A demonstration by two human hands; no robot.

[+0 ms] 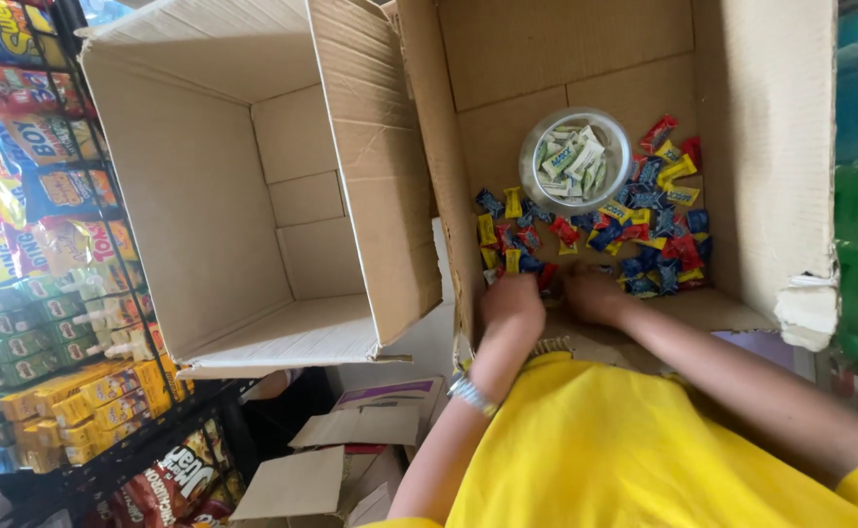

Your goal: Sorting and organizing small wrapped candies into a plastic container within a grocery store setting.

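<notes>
A pile of small wrapped candies [634, 230] in blue, red and yellow lies on the floor of an open cardboard box [761, 147]. Among them stands a clear round jar [574, 156] filled with green-and-white wrapped candies. My left hand [512, 298], with a silver watch [471, 394] on its wrist, rests at the near left edge of the pile. My right hand [590, 293] is beside it, touching the candies at the near edge. Both hands show their backs with fingers curled under, so what they hold is hidden.
A second, larger empty cardboard box [253, 196] stands to the left, its flap against the candy box. A black wire rack [67, 293] of colourful snack packets and small cartons runs along the left edge. Flattened cardboard pieces [351, 440] lie on the floor below.
</notes>
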